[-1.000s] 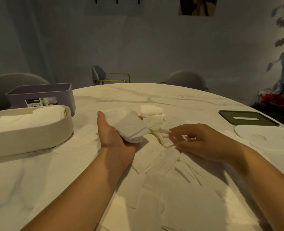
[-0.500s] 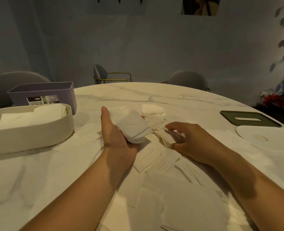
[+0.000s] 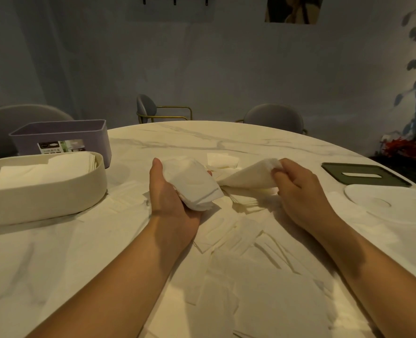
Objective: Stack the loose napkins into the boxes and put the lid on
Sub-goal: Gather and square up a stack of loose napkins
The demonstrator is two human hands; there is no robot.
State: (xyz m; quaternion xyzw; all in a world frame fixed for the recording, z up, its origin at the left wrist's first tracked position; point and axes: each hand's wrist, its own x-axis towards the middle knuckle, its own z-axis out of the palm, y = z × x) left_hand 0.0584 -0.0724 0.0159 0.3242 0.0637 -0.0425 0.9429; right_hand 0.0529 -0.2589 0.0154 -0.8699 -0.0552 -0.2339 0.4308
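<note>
My left hand (image 3: 172,201) holds a small stack of white napkins (image 3: 192,184) above the table's middle. My right hand (image 3: 299,191) pinches one corner of a single napkin (image 3: 248,178) and lifts it off the pile. Loose napkins (image 3: 238,240) lie scattered over the marble table in front of me. A cream oval box (image 3: 55,193) at the left holds stacked napkins. Behind it stands a purple box (image 3: 63,135). A white oval lid (image 3: 397,203) and a dark green lid (image 3: 365,176) lie flat at the right.
The round marble table (image 3: 177,137) ends in a curved far edge. Grey chairs (image 3: 275,117) stand behind it and one at the far left (image 3: 19,118). Red flowers (image 3: 402,147) sit at the right near the wall.
My right hand closed on a napkin from the pile and raised it by one corner, moving right and up. The left hand kept its stack almost still.
</note>
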